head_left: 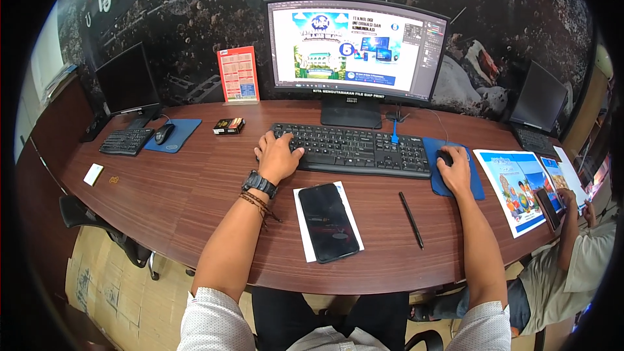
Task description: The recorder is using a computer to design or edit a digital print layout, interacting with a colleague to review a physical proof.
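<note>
My left hand (278, 157) rests on the left end of a black keyboard (351, 149), fingers spread over the keys, with a dark watch (260, 185) and bracelets at the wrist. My right hand (455, 170) is curved over a black computer mouse (444, 156) on a blue mouse pad (478, 185). Behind the keyboard stands a curved monitor (357, 45) showing a page layout with blue and green pictures. Between my forearms a black smartphone (328, 224) lies on white paper (356, 234), and to its right lies a black pen (411, 221).
Colourful printed sheets (513, 188) lie at the right, where another person's hands (567, 200) hold a dark phone. A red-and-white calendar card (238, 76), a small dark box (229, 126) and a second monitor (128, 81) stand to the left. A chair (97, 218) is below the desk's left edge.
</note>
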A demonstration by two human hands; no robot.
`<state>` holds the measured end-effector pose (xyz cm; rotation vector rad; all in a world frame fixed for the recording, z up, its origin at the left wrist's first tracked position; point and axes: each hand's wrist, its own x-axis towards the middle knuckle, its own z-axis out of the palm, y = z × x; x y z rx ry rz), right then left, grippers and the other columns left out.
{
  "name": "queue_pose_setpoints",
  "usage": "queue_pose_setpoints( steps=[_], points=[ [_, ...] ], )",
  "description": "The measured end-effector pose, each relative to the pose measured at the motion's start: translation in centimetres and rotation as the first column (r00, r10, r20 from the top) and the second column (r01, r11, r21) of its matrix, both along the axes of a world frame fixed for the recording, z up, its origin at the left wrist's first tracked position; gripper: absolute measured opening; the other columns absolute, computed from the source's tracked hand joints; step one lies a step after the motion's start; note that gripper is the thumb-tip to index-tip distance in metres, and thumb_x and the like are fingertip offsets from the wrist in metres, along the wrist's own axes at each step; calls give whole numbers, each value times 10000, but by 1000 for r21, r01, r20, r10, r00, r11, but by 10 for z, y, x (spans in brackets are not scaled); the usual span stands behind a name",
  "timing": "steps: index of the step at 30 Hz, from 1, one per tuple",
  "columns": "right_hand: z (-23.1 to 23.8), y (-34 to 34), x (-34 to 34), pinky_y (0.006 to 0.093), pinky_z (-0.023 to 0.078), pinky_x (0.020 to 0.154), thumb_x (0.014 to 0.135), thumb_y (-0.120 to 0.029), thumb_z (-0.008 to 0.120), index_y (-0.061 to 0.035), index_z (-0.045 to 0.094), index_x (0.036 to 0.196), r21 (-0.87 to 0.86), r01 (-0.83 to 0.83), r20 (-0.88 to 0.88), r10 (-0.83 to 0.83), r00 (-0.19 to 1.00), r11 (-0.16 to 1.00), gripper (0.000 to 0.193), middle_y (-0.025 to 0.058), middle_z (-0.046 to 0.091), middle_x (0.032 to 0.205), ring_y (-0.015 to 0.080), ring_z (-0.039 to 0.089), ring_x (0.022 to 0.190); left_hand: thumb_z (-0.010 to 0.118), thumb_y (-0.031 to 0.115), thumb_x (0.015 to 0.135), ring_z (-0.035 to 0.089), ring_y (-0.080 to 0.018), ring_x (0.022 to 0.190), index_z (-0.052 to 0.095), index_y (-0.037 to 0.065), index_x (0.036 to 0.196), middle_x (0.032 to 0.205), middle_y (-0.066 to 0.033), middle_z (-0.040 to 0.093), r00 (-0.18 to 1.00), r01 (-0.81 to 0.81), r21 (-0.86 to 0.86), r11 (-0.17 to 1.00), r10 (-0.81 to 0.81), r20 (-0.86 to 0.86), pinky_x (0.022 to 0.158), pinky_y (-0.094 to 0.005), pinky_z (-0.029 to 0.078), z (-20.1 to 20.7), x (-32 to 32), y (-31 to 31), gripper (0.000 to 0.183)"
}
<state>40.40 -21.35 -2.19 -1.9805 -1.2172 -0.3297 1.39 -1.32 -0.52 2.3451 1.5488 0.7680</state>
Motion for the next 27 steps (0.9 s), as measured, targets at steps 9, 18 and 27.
queue_pose_setpoints(
  steps=[9, 18, 27],
  points=[
    [0, 2, 4, 415, 478, 948, 793, -200, 665, -64, 704, 1082, 12, -43, 32, 43, 999, 999, 322, 146, 587, 1150, 342, 589, 1095, 729, 333, 851, 326, -453, 1343, 579, 123, 1359, 1404, -248, 409, 999, -44, -36, 998, 44, -8, 1101, -645, 245, 1, -1, -1, 570],
    [2, 1, 2, 412, 482, 941, 793, -201, 667, -59, 711, 1069, 6, -84, 23, 84, 996, 996, 313, 133, 598, 1146, 336, 596, 1087, 725, 343, 862, 339, -449, 1342, 591, 133, 1356, 1405, -236, 423, 999, -47, -55, 997, 45, -30, 1092, -640, 263, 0, -1, 1, 554],
    [3, 1, 2, 418, 477, 956, 792, -194, 660, -66, 695, 1096, -13, -65, 23, 65, 998, 998, 331, 138, 589, 1172, 343, 591, 1107, 683, 398, 897, 274, -459, 1381, 691, 143, 1222, 1443, -267, 389, 998, 69, 64, 996, -69, -11, 1113, -664, 165, -6, 0, 2, 413]
  ],
)
